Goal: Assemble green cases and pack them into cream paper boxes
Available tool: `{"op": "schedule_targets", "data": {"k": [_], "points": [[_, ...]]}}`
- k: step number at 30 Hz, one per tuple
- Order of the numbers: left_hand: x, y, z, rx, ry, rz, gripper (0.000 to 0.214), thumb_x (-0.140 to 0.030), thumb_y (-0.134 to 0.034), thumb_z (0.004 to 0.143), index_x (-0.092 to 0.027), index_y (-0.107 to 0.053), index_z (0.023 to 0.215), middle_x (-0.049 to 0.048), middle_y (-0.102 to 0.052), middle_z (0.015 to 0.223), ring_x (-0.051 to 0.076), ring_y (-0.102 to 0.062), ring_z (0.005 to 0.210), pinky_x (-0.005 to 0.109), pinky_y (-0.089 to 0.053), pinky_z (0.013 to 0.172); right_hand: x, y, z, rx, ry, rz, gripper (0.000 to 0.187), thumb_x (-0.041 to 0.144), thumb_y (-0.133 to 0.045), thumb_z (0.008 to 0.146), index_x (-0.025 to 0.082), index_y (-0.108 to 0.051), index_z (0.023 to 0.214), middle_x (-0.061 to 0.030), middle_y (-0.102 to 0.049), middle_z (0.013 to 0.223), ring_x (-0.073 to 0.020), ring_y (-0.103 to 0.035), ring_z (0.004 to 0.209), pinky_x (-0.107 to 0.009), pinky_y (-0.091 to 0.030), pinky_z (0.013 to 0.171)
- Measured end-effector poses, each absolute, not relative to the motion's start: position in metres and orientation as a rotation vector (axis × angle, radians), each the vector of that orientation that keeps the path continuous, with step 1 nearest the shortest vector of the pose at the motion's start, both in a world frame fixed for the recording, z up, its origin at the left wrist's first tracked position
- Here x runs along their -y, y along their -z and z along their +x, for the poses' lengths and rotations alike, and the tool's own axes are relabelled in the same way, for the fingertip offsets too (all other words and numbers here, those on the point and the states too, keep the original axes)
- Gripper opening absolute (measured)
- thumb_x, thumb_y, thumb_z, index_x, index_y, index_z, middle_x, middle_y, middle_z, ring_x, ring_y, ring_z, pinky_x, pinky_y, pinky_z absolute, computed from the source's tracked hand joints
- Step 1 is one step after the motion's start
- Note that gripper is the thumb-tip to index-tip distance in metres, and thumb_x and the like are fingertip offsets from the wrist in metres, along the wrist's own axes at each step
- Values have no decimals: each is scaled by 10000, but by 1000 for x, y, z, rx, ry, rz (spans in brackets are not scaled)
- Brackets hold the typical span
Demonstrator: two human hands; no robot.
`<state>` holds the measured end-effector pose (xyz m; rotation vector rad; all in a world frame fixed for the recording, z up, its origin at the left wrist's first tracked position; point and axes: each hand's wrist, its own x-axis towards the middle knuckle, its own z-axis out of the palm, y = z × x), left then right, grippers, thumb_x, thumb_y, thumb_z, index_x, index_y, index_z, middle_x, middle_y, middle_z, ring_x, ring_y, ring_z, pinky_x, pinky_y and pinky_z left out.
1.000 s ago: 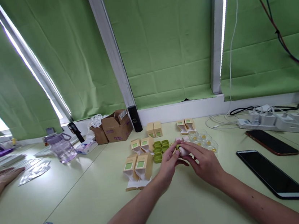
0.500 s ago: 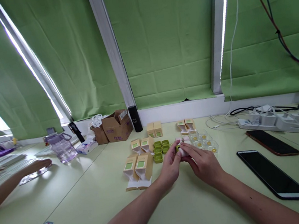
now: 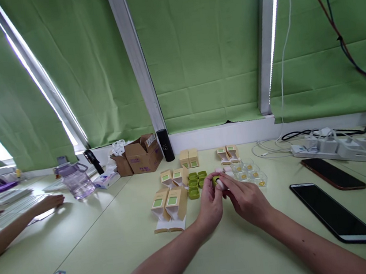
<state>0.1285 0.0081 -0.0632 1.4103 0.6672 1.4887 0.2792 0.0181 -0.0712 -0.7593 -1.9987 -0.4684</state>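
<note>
My left hand [image 3: 212,201] is closed on a small green cup-like piece [image 3: 215,179], its fingers partly hiding it. Pressed close from the right, my right hand [image 3: 248,198] pinches a small whitish piece [image 3: 221,185] against the green one. Whether the two pieces are joined cannot be told. Just left of my fingers stand several small square green cups [image 3: 194,193] in a cluster. Behind my right hand lie clear plastic cups [image 3: 248,168] with gold-coloured centres. A bit of pink [image 3: 219,170] shows beyond my fingertips.
Cream-and-green small cartons [image 3: 167,204] stand left of my hands, others [image 3: 189,158] at the back. Two phones [image 3: 334,212] and a power strip [image 3: 324,148] lie right. A carton [image 3: 143,155], black bottle [image 3: 165,146] and purple jug [image 3: 77,181] stand left, near a co-worker's hand [image 3: 47,203].
My hands have turned slightly, and the green piece now shows more, left of the whitish one. My left hand has shifted a little right. The co-worker's hands moved slightly at the left.
</note>
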Motion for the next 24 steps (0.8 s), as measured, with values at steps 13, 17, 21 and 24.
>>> {"op": "schedule_targets", "data": {"k": [13, 17, 21, 24], "points": [[-4, 63, 125, -761, -1468, 1460, 511, -592, -595, 979, -222, -538, 1326, 118, -634, 1268, 194, -627, 978, 329, -543, 865, -19, 68, 280, 1976, 452, -703, 486, 95, -474, 1027, 140, -501, 1510, -189, -704, 1366, -278, -754, 1157, -370, -671, 881], [-5, 64, 123, -664, -1372, 1360, 597, -576, -694, 925, -237, -514, 1383, 121, -607, 1360, 239, -611, 1176, 352, -527, 971, -20, 71, 280, 1957, 425, -708, 471, 140, -495, 1047, 170, -486, 1517, -169, -723, 1339, -271, -739, 1183, -388, -664, 924], [-8, 67, 124, -600, -1381, 1368, 687, -557, -812, 835, -222, -503, 1349, 116, -621, 1300, 243, -608, 1178, 340, -528, 962, -20, 74, 280, 1949, 409, -689, 465, 160, -515, 1042, 168, -496, 1506, -178, -724, 1318, -285, -738, 1170, -420, -666, 923], [-10, 67, 125, -663, -1399, 1399, 621, -599, -762, 866, -203, -535, 1288, 102, -645, 1188, 226, -622, 1103, 318, -536, 896, -20, 73, 280, 1935, 390, -675, 440, 156, -532, 1032, 197, -546, 1470, -159, -730, 1294, -281, -736, 1162, -419, -664, 929]]}}
